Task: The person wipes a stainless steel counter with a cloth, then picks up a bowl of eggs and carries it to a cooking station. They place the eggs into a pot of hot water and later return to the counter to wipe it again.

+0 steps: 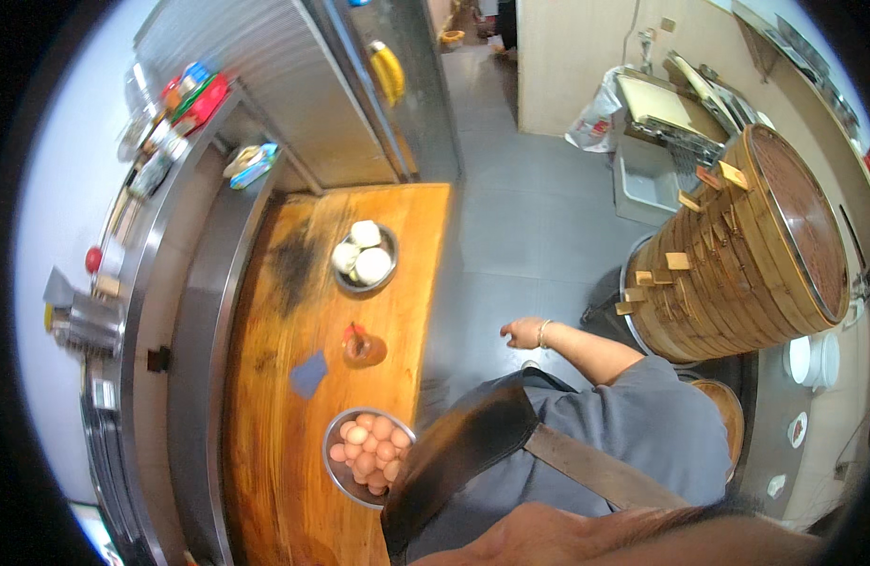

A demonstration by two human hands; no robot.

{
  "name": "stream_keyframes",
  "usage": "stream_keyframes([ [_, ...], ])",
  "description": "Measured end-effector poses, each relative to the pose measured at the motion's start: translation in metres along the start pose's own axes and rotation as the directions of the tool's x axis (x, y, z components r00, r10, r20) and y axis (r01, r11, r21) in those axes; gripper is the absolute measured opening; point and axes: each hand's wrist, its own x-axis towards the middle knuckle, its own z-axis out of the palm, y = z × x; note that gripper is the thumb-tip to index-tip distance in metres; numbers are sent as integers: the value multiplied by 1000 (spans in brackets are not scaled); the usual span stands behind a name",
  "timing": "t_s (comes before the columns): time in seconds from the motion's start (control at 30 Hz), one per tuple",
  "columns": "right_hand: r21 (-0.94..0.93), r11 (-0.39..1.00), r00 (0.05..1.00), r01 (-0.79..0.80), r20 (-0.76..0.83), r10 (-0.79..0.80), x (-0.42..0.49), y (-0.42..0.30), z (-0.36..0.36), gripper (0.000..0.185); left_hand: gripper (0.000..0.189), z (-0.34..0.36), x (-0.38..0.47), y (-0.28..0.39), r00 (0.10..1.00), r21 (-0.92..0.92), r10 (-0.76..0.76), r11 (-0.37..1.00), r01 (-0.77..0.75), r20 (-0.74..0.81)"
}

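Note:
My right hand [524, 332], with a bracelet at the wrist, hangs over the grey tiled floor. Its fingers are slightly bent and a little apart, and I see nothing in it. My left hand is out of view. To the left of my body a steel bowl of brown eggs [367, 453] rests on a wooden table [279, 453], partly covered by my dark apron [456, 460]. Beyond it stand a jar of reddish-brown contents [364, 350] with something red at its top, a blue cloth [309, 375], and a metal bowl [367, 286] holding white rounded pieces.
A tall stack of bamboo steamers [725, 262] rises at my right. Behind it are a grey plastic tub [647, 180] and a white plastic bag [597, 117]. A steel shelf [194, 339] runs along the left wall. The floor [502, 233] leads to a doorway ahead.

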Motion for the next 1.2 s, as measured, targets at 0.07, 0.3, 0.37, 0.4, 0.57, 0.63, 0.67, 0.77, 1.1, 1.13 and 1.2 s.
stream_keyframes([
  [0.07,-21,994,991,-105,-90,102,-9,50,-30,42,47,30,3,-7,1000,24,-17,1000,17,24],
  [0.3,181,898,690,-401,-585,426,-100,225,-149,44,50,141,-6,-38,987,121,-117,987,103,109],
  [0.37,228,888,649,-400,-613,450,-138,264,-167,43,51,169,-7,-50,980,146,-136,983,114,148],
  [0.4,225,860,638,-458,-590,494,-154,275,-171,43,51,181,-7,-55,975,155,-149,980,124,166],
  [0.57,284,777,667,-563,-399,629,-188,287,-173,43,54,255,17,-86,913,204,-227,965,164,340],
  [0.63,349,779,646,-521,-435,627,-189,285,-173,44,55,291,28,-93,903,304,-282,935,182,326],
  [0.67,407,766,620,-497,-450,642,-190,286,-173,44,55,310,30,-95,857,262,-296,945,198,422],
  [0.77,493,733,596,-469,-435,675,-196,295,-174,45,37,355,26,-98,855,197,-235,967,160,462],
  [1.1,533,707,542,-464,-460,703,-213,313,-165,39,58,433,114,-108,817,262,-192,964,52,543],
  [1.13,492,719,534,-491,-483,694,-213,312,-165,39,57,441,124,-108,826,273,-209,959,69,523],
  [1.2,530,708,537,-467,-466,703,-212,309,-167,38,48,455,141,-108,796,197,-183,977,82,577],
])
